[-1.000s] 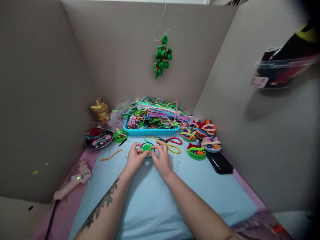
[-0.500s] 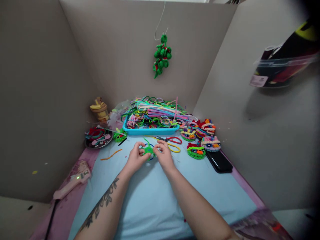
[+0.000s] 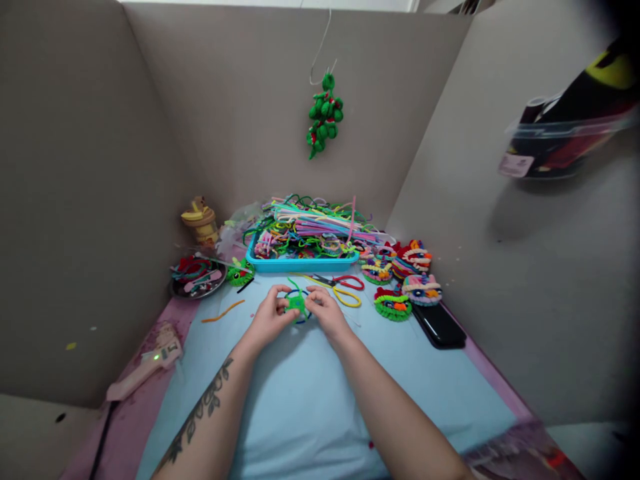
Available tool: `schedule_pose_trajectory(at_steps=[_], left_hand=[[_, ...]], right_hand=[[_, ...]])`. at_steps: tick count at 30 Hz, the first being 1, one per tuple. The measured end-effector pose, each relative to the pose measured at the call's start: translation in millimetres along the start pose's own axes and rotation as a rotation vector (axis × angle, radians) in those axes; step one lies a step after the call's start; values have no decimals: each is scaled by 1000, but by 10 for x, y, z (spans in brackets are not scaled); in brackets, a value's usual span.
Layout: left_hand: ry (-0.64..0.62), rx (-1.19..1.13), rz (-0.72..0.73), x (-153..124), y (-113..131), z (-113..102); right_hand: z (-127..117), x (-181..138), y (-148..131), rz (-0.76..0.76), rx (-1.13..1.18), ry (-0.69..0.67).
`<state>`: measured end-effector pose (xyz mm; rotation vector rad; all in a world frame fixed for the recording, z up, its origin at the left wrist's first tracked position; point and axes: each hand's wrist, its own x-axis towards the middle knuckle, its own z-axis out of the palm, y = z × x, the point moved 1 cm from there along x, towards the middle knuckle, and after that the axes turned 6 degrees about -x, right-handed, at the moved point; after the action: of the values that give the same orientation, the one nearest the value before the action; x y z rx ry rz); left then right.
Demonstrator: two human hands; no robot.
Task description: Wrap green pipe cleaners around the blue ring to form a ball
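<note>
My left hand (image 3: 269, 315) and my right hand (image 3: 326, 312) meet over the light blue mat (image 3: 300, 393), both pinching a small green pipe-cleaner piece (image 3: 296, 303) with a blue ring around it and a loose green end sticking up. The fingers of both hands are curled on it. Just behind my hands lie red-handled and yellow-handled scissors (image 3: 345, 288).
A blue tray (image 3: 300, 263) heaped with coloured pipe cleaners stands at the back. Several finished round pipe-cleaner faces (image 3: 400, 277) and a black phone (image 3: 440, 324) lie to the right. A dish of scraps (image 3: 197, 275), an orange strand (image 3: 223, 311) and a pink glue gun (image 3: 145, 362) are left. Grey partitions surround the table.
Both hands stay on the green piece and have turned it slightly; its loose green end now points up between the fingers. Nothing else on the table has moved.
</note>
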<state>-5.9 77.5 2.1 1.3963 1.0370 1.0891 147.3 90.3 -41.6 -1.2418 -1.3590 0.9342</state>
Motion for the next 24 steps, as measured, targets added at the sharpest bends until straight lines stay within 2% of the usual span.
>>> schedule_pose_trajectory(at_steps=[5,8,10,13,17,19,21,24], left_hand=[[330,159,154,30,-54,-7],[286,144,88,28,-81,52],[239,68,20,22,-88,99],[238,-39,-33,16,-86,136],[187,-119,-30,25,-81,127],[160,-137,-20,32,-86,113],[170,-133,-23,39,-96,93],[234,-122,-32,49,-114,57]], right_hand=[[29,-21,-1,10,48,175],[67,-46,-11,4,91,238],[98,-59,-18,16,132,241],[137,-62,-20,65,228,223],[154,-33,-14,233,479,58],[135,-27,-35,268,492,-16],[90,-40,-84,191,368,30],[9,-108,-199,-60,51,225]])
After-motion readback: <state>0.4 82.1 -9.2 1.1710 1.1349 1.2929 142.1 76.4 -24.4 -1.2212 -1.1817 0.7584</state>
